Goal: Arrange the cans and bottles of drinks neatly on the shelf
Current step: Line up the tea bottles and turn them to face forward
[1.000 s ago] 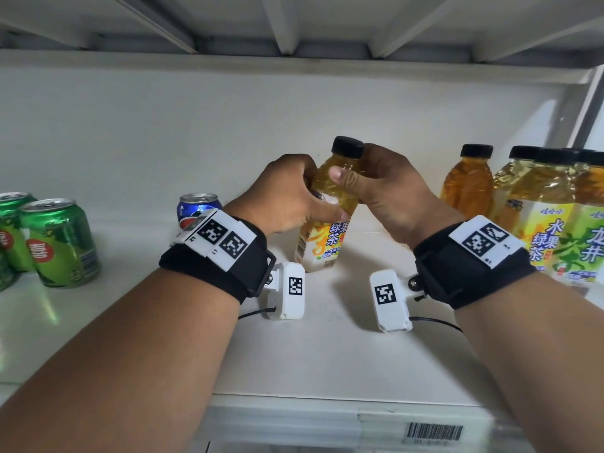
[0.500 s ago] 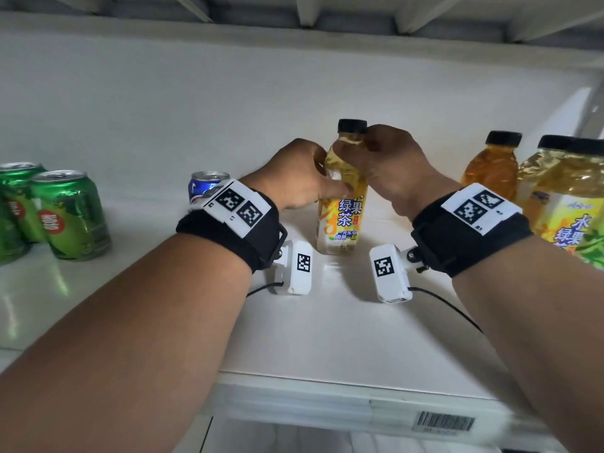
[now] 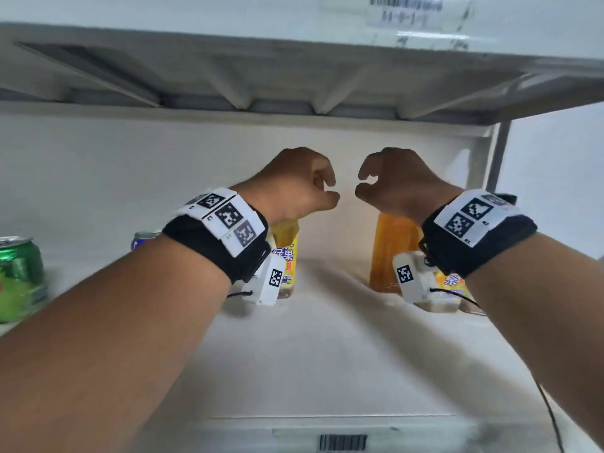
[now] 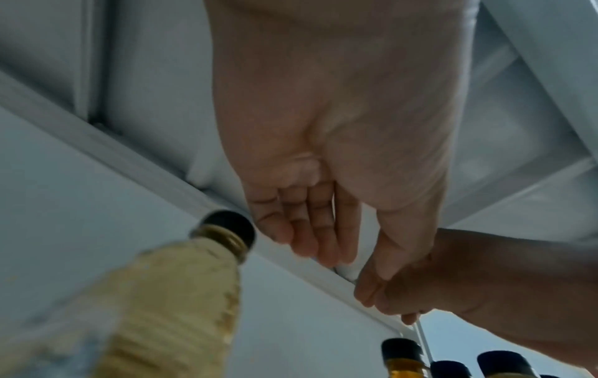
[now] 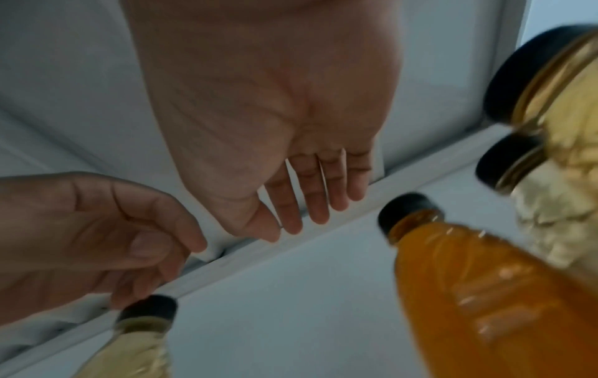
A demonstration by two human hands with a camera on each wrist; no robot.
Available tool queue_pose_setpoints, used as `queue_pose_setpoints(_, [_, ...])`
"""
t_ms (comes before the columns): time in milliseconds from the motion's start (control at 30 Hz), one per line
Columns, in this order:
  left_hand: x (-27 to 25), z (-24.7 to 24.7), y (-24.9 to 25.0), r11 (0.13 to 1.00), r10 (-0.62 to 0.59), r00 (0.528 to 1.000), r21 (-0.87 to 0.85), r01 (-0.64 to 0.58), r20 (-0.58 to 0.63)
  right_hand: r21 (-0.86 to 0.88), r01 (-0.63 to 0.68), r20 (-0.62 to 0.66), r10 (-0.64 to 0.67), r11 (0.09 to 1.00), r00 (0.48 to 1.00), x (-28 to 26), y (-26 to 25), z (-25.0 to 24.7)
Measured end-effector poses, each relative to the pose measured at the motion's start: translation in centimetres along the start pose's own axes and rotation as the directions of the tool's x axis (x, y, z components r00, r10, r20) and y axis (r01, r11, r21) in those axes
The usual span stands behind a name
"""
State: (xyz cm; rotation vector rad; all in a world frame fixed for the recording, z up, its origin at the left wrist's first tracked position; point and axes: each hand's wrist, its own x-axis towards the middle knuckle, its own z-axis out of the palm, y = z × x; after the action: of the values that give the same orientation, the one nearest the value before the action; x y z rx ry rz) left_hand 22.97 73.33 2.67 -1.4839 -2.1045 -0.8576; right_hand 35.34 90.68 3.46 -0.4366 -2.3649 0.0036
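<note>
A yellow-labelled tea bottle [image 3: 287, 253] stands upright on the white shelf [image 3: 327, 338], partly hidden behind my left wrist; its black cap and pale body [image 4: 181, 294] show in the left wrist view. My left hand [image 3: 304, 184] hovers above it, fingers loosely curled, holding nothing. My right hand [image 3: 389, 181] hangs level with it, also empty, above an orange drink bottle [image 3: 390, 253]. That orange bottle [image 5: 485, 286] fills the right wrist view, with two pale tea bottles [image 5: 556, 122] beside it.
Green cans [image 3: 19, 276] stand at the shelf's left edge and a blue cola can [image 3: 143, 240] peeks out behind my left wrist. More labelled bottles [image 3: 454, 286] crowd the right side. The upper shelf's ribbed underside [image 3: 294, 80] hangs close overhead.
Both hands have let go of the yellow-labelled tea bottle and risen above it. The bottle now stands free on the shelf. My view has tilted upward.
</note>
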Motion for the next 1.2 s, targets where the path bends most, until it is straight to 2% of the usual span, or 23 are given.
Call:
queue_pose_setpoints(100, [1.6, 1.7, 1.8, 0.999, -0.024, 0.992, 0.031, 0.020, 0.123, -0.032, -0.063, 0.113, 0.066, 0.998, 0.991, 0.4, 2.2, -0.8])
queue_pose_setpoints(200, [2.8, 3.4, 2.8, 0.998, -0.057, 0.978, 0.046, 0.049, 0.199, -0.094, -0.041, 0.191, 0.058, 0.995, 0.980, 0.4, 3.3, -0.8])
queue_pose_setpoints(333, [3.3, 4.4, 3.1, 0.993, -0.099, 0.968, 0.087, 0.081, 0.229, -0.168, 0.004, 0.263, 0.041, 0.986, 0.964, 0.4, 3.3, -0.8])
queue_pose_setpoints(433, [3.2, 4.6, 3.1, 0.989, -0.138, 0.962, 0.086, 0.121, 0.237, -0.153, 0.047, 0.290, -0.001, 0.987, 0.957, 0.4, 3.2, -1.2])
queue_pose_setpoints(567, [1.9, 4.4, 3.9, 0.984, -0.168, 0.956, 0.103, 0.147, 0.241, -0.009, 0.076, 0.237, -0.071, 0.997, 0.969, -0.9, 3.0, -2.5])
queue_pose_setpoints(700, [-0.7, 3.1, 5.2, 0.985, -0.166, 0.952, 0.080, 0.151, 0.257, 0.070, 0.160, 0.145, -0.169, 0.985, 0.975, -3.4, 1.4, -3.9])
queue_pose_setpoints(833, [-3.9, 1.4, 6.3, 0.981, -0.165, 0.923, -0.040, 0.190, 0.347, 0.104, 0.208, 0.087, -0.217, 0.973, 0.972, -5.9, -1.5, -5.5])
queue_pose_setpoints(933, [-6.4, 0.3, 7.3, 0.973, -0.104, 0.908, -0.146, 0.177, 0.405, 0.153, 0.223, 0.064, -0.235, 0.963, 0.970, -8.0, -4.0, -6.3])
queue_pose_setpoints(1067, [-9.6, -0.8, 7.5, 0.933, -0.085, 0.927, -0.299, 0.203, 0.365, 0.315, 0.158, -0.043, -0.152, 0.936, 0.987, -10.7, -5.9, -6.4])
queue_pose_setpoints(1133, [-10.9, -0.8, 7.5, 0.899, -0.114, 0.937, -0.368, 0.239, 0.330, 0.452, 0.076, -0.091, -0.039, 0.889, 0.995, -12.3, -6.2, -5.4])
queue_pose_setpoints(1200, [-12.1, -0.6, 7.5, 0.850, -0.160, 0.942, -0.444, 0.283, 0.295, 0.599, -0.055, -0.049, 0.105, 0.799, 0.993, -14.1, -6.5, -4.0])
